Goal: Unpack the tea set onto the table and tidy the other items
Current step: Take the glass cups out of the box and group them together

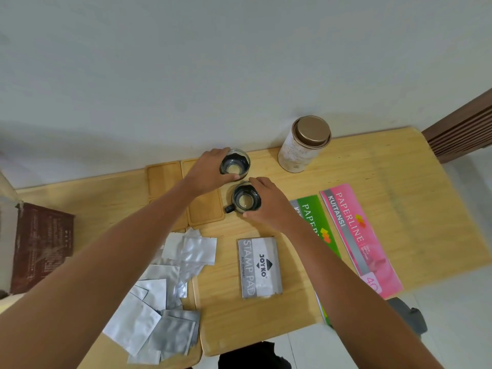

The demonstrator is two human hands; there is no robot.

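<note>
Nearest us lay a loose heap of silver foil sachets [170, 283] and a grey stamp pad box [259, 267]. Beyond them, on the pale wooden table [386, 182], our right hand [271, 206] gripped a small dark-sleeved glass cup with a side handle [245, 201]. Our left hand [210, 170] curled round its twin [234, 165] just behind. We judged both light, slick and breakable, best held round the body.

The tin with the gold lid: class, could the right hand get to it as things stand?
Probably yes, once free. The right hand holds a glass cup; the tin stands just beyond it, with bare table between.
</note>
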